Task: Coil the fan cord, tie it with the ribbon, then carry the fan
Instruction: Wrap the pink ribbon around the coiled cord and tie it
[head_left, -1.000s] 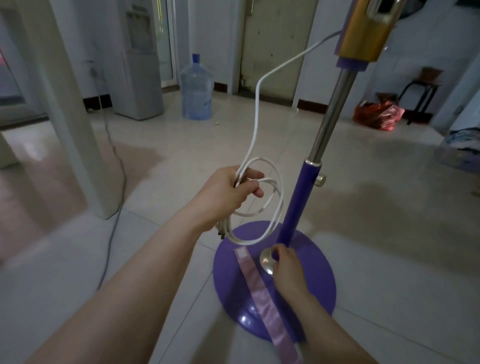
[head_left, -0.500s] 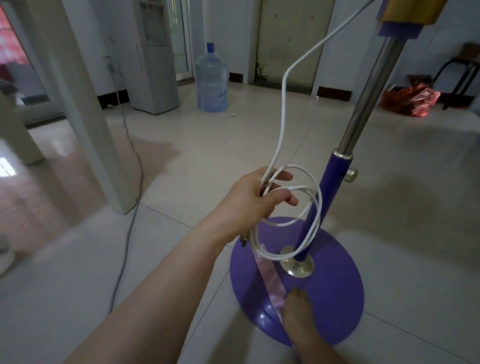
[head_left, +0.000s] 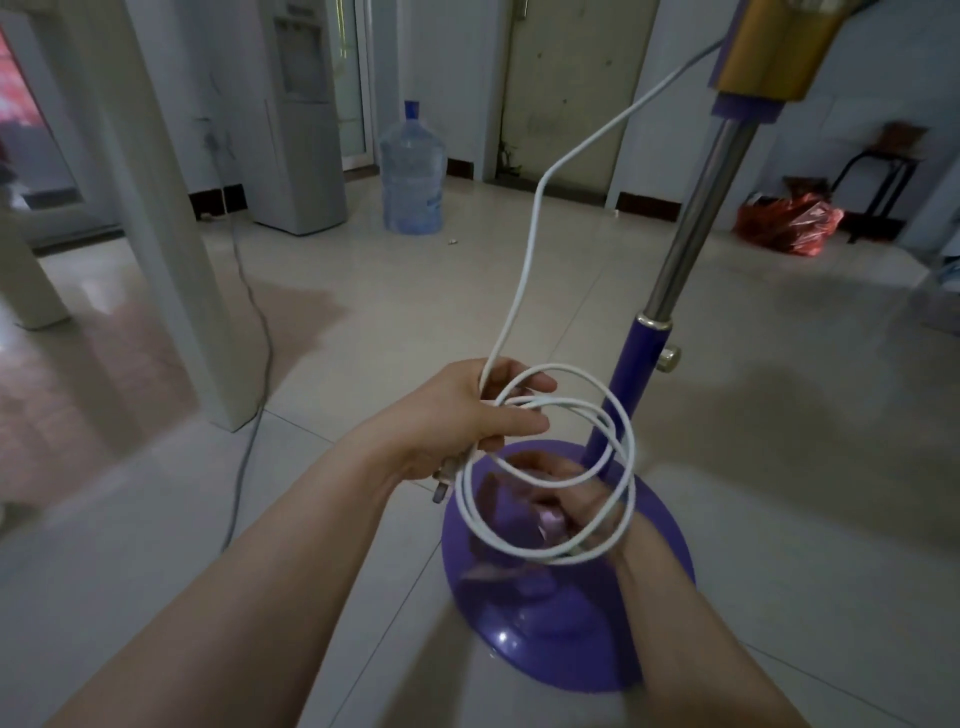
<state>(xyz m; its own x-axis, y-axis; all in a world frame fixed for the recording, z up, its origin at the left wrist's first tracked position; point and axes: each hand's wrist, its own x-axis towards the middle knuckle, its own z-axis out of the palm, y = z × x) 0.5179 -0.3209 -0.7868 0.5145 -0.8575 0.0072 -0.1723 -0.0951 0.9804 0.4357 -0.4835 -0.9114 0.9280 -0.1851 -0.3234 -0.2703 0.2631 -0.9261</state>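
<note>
left hand (head_left: 470, 415) closed around a bundle of thin white fan cord (head_left: 550, 467), several loops gathered at the fingers and hanging down and to the right as a loose oval coil. metal-pronged plug (head_left: 441, 486) pokes out under the heel of that hand. one strand of the cord climbs away from the fist, bends, and runs up right to the gold-coloured housing (head_left: 769, 57) at the top of the fan.

right hand (head_left: 571, 499) sits low, behind the lower loops of the coil, motion-blurred. fingers curled on a pale pink translucent ribbon (head_left: 548, 519), which looks crumpled and lifted just above the base; exact grip hard to read through the blur.

fan stands upright on the tile floor (head_left: 779, 467): round glossy purple plastic base (head_left: 571, 639), purple lower tube (head_left: 631, 384) with a small brass knob at its side, bare steel pole (head_left: 696, 223) above. coil hangs in front of the lower tube, above the base.

background: clear blue water jug (head_left: 413, 171) beside a white dispenser (head_left: 301, 114), red plastic bag (head_left: 789, 221) by a dark stool, grey cable (head_left: 254, 322) trailing over the floor past a white pillar (head_left: 156, 208).
</note>
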